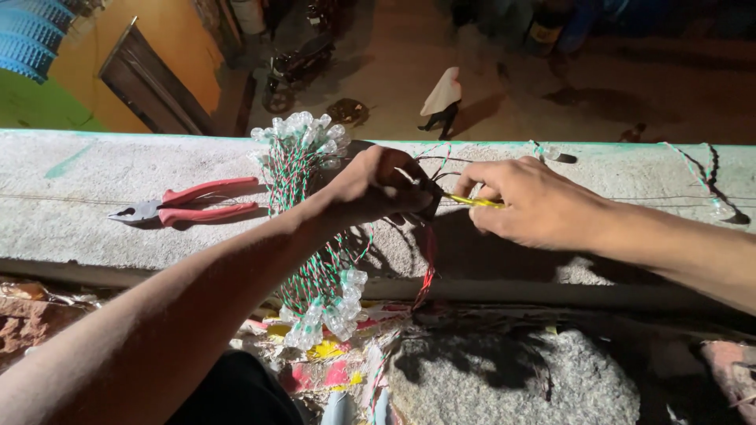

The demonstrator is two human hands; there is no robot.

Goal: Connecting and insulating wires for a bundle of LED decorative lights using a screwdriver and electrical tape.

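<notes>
Both hands meet over the rough concrete ledge right now: the left hand is curled shut around a pinch of thin twisted wire, the right hand is closed on a slim yellow tool whose tip points straight into that pinch. Judging by this, the joint is mid-work, not finished; loose wire ends still splay above the knuckles. The string of lights lies bundled just left of the hands, draped over the ledge and hanging down its near face, clear knobbly bulbs on red, green and white twisted cord. More strand runs off right along the ledge's far edge. Red-handled pliers sit idle, flat on the gritty ledge, well left.
</notes>
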